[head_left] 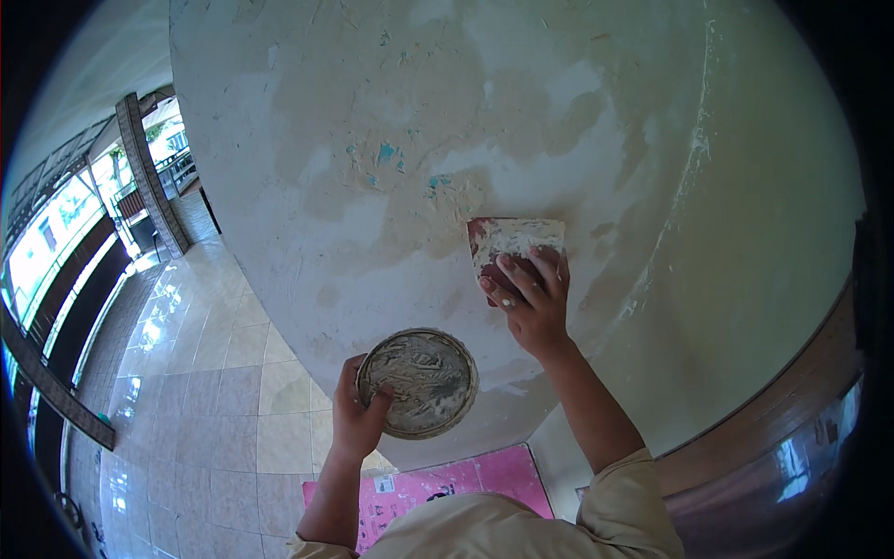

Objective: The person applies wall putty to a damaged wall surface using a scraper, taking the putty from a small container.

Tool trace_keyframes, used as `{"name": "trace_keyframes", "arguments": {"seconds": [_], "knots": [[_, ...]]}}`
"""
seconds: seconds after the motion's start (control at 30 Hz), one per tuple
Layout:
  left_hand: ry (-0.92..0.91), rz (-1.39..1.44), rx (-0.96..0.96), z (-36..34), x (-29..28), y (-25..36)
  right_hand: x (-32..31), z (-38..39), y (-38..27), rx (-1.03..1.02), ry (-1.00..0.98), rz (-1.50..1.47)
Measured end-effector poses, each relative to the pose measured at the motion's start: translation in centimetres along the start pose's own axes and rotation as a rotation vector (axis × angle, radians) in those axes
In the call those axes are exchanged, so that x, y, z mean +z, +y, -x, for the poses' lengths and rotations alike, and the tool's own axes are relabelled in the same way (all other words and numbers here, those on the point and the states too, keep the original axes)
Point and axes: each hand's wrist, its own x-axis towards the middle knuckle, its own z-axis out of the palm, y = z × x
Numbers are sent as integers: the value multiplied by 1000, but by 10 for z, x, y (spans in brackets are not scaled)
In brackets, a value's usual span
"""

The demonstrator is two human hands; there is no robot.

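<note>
A wall [307, 214] in front of me carries damp beige patches of filler and a few turquoise spots [386, 152]. My right hand [533, 303] grips a dark red putty spreader [494, 242] smeared with whitish filler, its flat face against or very close to the wall. Lower and to the left, my left hand [361, 410] holds a round, shallow lid [438, 373] by its left edge, thumb over the rim. Grey-beige putty coats the inside of the lid.
A pink printed sheet [503, 475] lies on the floor below me. Tiled floor [219, 391] stretches left toward a pillar [149, 177] and a railing. The wall corner runs down on the right, beside a brown wooden surface [764, 410].
</note>
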Motion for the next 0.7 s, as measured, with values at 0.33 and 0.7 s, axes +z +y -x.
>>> {"name": "trace_keyframes", "arguments": {"seconds": [0.33, 0.7], "knots": [[104, 235, -93, 5, 7, 2, -38, 7, 0, 43, -17, -128], [209, 7, 183, 9, 20, 8, -128, 27, -61, 682, -258, -804]]}}
